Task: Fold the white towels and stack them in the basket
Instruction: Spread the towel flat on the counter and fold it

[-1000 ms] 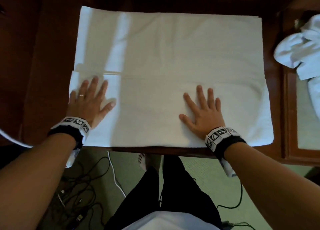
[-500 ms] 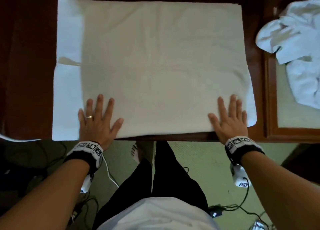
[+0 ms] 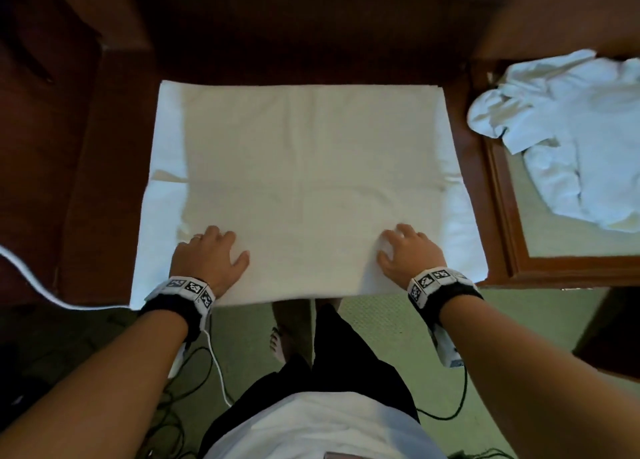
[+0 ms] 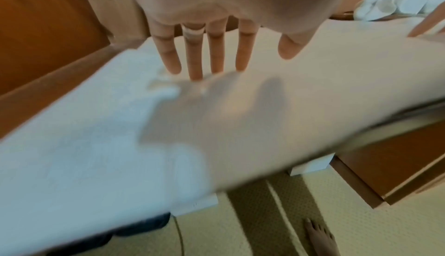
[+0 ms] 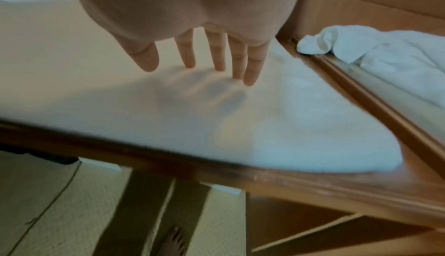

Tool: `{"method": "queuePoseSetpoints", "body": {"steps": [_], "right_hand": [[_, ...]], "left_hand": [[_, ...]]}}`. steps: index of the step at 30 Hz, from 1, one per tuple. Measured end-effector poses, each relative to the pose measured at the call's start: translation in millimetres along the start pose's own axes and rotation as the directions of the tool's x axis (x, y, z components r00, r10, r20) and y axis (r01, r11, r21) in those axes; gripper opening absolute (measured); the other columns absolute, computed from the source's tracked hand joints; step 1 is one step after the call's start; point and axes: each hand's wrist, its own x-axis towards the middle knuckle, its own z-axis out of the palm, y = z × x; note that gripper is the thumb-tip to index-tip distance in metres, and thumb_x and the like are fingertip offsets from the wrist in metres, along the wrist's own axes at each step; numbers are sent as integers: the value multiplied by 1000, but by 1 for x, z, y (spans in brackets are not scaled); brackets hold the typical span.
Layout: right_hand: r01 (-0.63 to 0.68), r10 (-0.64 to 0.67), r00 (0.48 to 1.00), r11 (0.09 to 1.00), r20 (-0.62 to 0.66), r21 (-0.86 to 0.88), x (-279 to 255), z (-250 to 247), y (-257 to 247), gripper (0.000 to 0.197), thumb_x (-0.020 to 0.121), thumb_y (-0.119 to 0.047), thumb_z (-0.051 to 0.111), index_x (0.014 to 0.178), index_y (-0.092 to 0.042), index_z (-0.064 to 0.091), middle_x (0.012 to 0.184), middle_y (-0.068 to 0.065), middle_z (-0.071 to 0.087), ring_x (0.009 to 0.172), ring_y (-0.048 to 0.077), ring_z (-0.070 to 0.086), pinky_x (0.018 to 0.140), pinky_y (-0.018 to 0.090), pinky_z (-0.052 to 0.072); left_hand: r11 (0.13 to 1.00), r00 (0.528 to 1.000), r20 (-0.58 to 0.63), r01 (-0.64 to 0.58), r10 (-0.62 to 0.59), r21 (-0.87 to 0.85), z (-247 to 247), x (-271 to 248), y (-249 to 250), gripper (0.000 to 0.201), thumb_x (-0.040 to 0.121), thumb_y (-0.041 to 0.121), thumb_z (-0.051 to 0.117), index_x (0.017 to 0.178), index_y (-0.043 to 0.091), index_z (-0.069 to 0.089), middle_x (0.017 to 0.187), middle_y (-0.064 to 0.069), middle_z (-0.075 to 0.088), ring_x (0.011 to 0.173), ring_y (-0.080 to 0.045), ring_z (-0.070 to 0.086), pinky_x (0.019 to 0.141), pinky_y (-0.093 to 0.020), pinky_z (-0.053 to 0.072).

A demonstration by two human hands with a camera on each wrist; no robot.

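1. One white towel (image 3: 311,188) lies spread flat on the dark wooden table (image 3: 104,181). Its upper layer stops short at the left and right, so strips of a lower layer show on both sides.
2. A second heap of crumpled white towels (image 3: 568,136) lies to the right on a glass-topped side table (image 3: 502,195) with a wooden frame. How many towels are in that heap cannot be told. No basket is seen in any view.
3. Two hands are in view, each with a black wrist band carrying printed markers.
4. The left hand (image 3: 207,257) sits on the near left part of the flat towel. The left wrist view shows its fingers (image 4: 195,56) straight and spread, tips touching the cloth, clasping nothing. There is a ring on one finger.
5. The right hand (image 3: 408,250) sits on the near right part of the same towel. The right wrist view shows its fingers (image 5: 238,58) extended downward with the tips on the cloth, also holding nothing.
6. The towel runs from both hands away toward the far side of the table; the hands are well apart, with bare cloth between them.
7. The towel's near edge lies along the table's near edge, just behind both wrists. Its right near corner ends near the side table's frame, apart from the heap.
8. Bare table wood shows left of the towel and beyond its far edge. Below the table edge are green carpet (image 3: 381,327), cables and the person's bare feet.
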Motion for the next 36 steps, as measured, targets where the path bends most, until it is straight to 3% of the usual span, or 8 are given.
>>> {"method": "queuePoseSetpoints", "body": {"steps": [5,13,17,20,25,28,32,36], "right_hand": [[-30,29,999,997,20,65,31,-45,0,46,96,-37,48,137,-18,53,134,8,55,125,29,50,100,41,46],[10,-3,999,988,-44,156,129,-112,1,40,98,-35,54,133,-16,58,135,10,58,123,28,54,101,37,44],[56,-24,989,974,-144,220,192,-138,4,44,101,-42,50,135,-16,55,137,10,55,124,29,53,104,41,43],[94,-65,979,984,-192,151,237,-148,10,42,102,-29,50,142,-15,49,144,12,47,131,32,47,107,46,42],[106,-104,969,994,-222,-1,287,-148,27,51,99,-16,49,148,-17,37,155,11,34,140,35,34,112,51,30],[102,-111,962,994,-250,-46,295,-138,35,50,98,-21,52,146,-18,40,148,14,40,135,36,37,109,50,28],[85,-96,939,995,-332,-46,296,-135,40,34,97,-22,53,128,-8,56,128,19,50,122,39,42,100,48,29],[75,-71,927,997,-369,-3,296,-159,45,29,96,-22,53,117,-4,59,123,19,51,118,38,42,99,47,27]], "left_hand": [[996,986,160,50,-38,-76,-44,37,-6,42,98,55,46,121,23,59,125,-8,61,108,-30,61,88,-38,48],[968,991,136,49,-16,-247,-110,128,-16,23,95,50,58,98,27,60,113,-10,67,99,-31,61,90,-42,52],[971,997,41,71,-63,-228,-132,186,-20,32,96,46,58,120,25,61,126,-7,64,113,-32,59,98,-47,49],[990,997,-19,69,-72,-124,-135,227,-23,49,99,45,54,144,25,49,147,-8,48,132,-35,47,106,-51,42],[999,997,-71,35,-34,14,-127,276,-25,53,101,23,51,151,24,34,160,-7,31,143,-36,31,104,-61,37],[991,987,-162,10,12,131,-120,286,-21,54,91,13,57,141,16,40,140,-16,46,127,-40,41,91,-62,43],[995,935,-354,56,-22,85,-113,286,-18,24,90,9,59,113,12,61,112,-18,52,118,-41,40,106,-61,23],[1000,913,-406,17,-22,-16,-142,290,-16,18,94,9,51,111,7,58,105,-21,58,111,-41,50,106,-56,25]]}}
